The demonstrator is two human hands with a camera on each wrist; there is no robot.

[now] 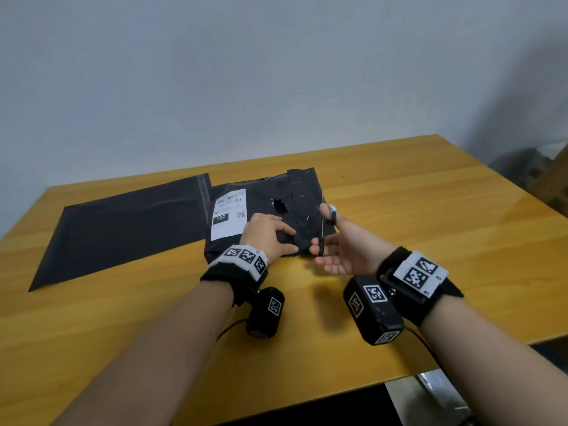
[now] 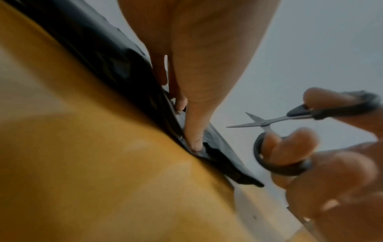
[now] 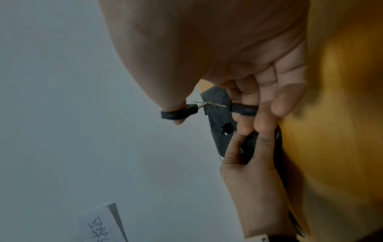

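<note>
A black plastic parcel (image 1: 295, 192) with a white shipping label (image 1: 229, 215) lies mid-table; a ragged hole (image 1: 279, 206) is torn in its top. My left hand (image 1: 292, 241) pinches the parcel's near edge between thumb and fingers (image 2: 193, 135). My right hand (image 1: 321, 229) hovers just right of it and holds small black-handled scissors (image 2: 267, 123), thumb through one loop (image 3: 176, 113) and fingers through the other. The blades stand slightly apart, pointing toward the parcel (image 3: 219, 129) without touching it in the left wrist view.
A flat empty black mailer bag (image 1: 123, 232) lies to the left, partly under the parcel. The yellow wooden table (image 1: 430, 210) ends at a pale wall behind. Dark clutter (image 1: 541, 173) sits beyond the right edge. A handwritten paper (image 3: 103, 224) shows in the right wrist view.
</note>
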